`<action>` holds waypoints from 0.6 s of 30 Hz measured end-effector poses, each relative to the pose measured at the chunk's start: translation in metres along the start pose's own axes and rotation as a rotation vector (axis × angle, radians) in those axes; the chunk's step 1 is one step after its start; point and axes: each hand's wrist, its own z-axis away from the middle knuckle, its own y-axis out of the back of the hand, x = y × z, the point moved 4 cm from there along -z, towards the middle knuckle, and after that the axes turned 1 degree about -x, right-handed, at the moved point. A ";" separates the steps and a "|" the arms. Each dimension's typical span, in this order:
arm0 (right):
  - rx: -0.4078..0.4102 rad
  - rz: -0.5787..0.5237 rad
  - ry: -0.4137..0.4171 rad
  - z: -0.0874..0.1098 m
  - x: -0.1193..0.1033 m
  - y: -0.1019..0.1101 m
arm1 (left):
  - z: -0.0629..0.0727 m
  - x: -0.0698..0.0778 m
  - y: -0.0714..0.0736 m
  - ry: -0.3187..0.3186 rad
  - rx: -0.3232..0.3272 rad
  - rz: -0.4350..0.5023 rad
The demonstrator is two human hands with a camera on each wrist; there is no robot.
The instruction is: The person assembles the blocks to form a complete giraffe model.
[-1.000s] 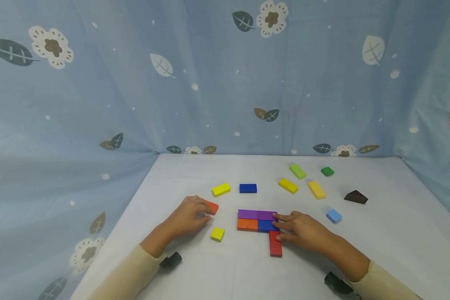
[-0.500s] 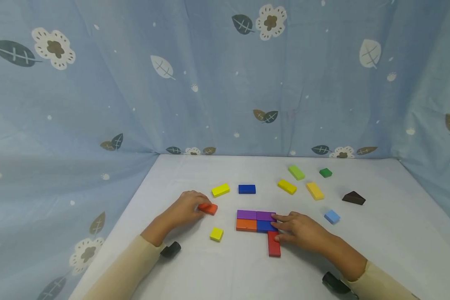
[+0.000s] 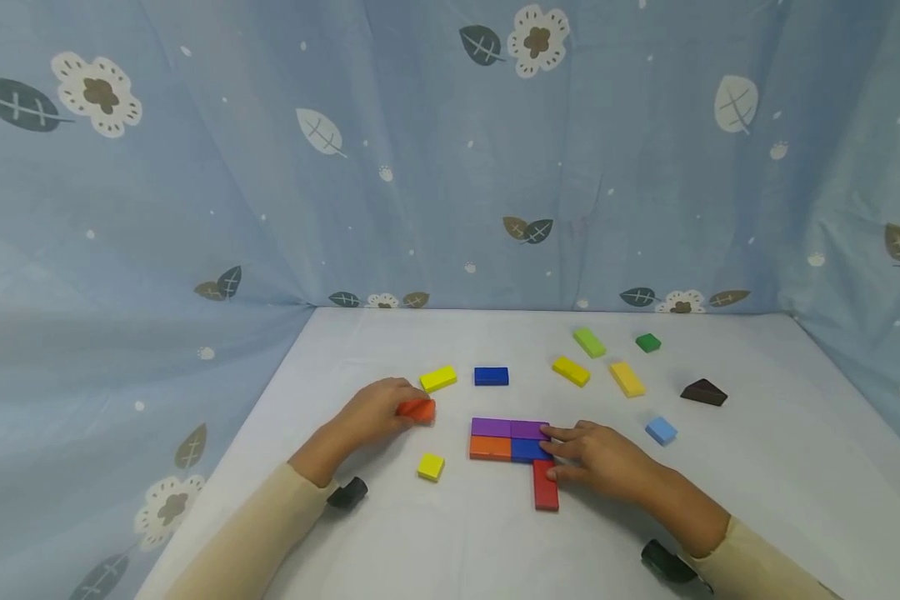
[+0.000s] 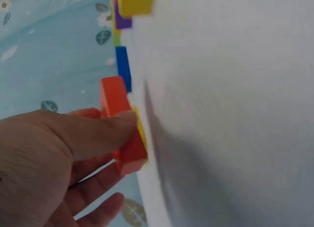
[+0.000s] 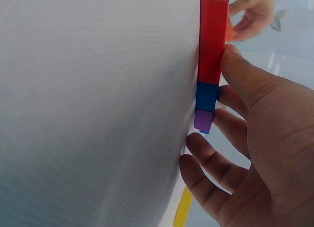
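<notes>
In the head view, my left hand (image 3: pixel 375 412) pinches an orange-red rectangular block (image 3: pixel 417 410) between thumb and fingers. The left wrist view shows this block (image 4: pixel 114 94) tilted, with the thumb across its face. At the middle, two purple blocks (image 3: pixel 491 427) lie in a row behind an orange block (image 3: pixel 490 448) and a blue block (image 3: pixel 527 451), edge to edge. A red block (image 3: pixel 546 490) extends toward the person from the blue one. My right hand (image 3: pixel 607 465) touches the right side of this group with outstretched fingertips, the thumb at the red block (image 5: pixel 213 40).
Near the left hand lie a small yellow block (image 3: pixel 431 467) and a longer yellow block (image 3: pixel 438 378). A loose blue block (image 3: pixel 491 377) is behind the group. Farther right are several scattered blocks, among them a light blue one (image 3: pixel 661 431) and a dark brown triangular one (image 3: pixel 704 392).
My left hand has taken the orange-red block into a pinch and tilted it up slightly. The right hand stays at the block group.
</notes>
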 end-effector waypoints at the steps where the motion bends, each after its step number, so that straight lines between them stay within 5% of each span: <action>1: 0.000 -0.002 -0.001 0.000 0.000 0.000 | 0.001 0.005 0.002 -0.005 0.009 0.008; 10: 0.000 -0.005 -0.003 -0.001 0.000 0.000 | 0.010 0.050 0.007 -0.072 -0.050 0.063; 18: -0.004 -0.002 -0.015 -0.001 0.000 -0.001 | 0.021 0.086 -0.006 -0.278 -0.029 0.044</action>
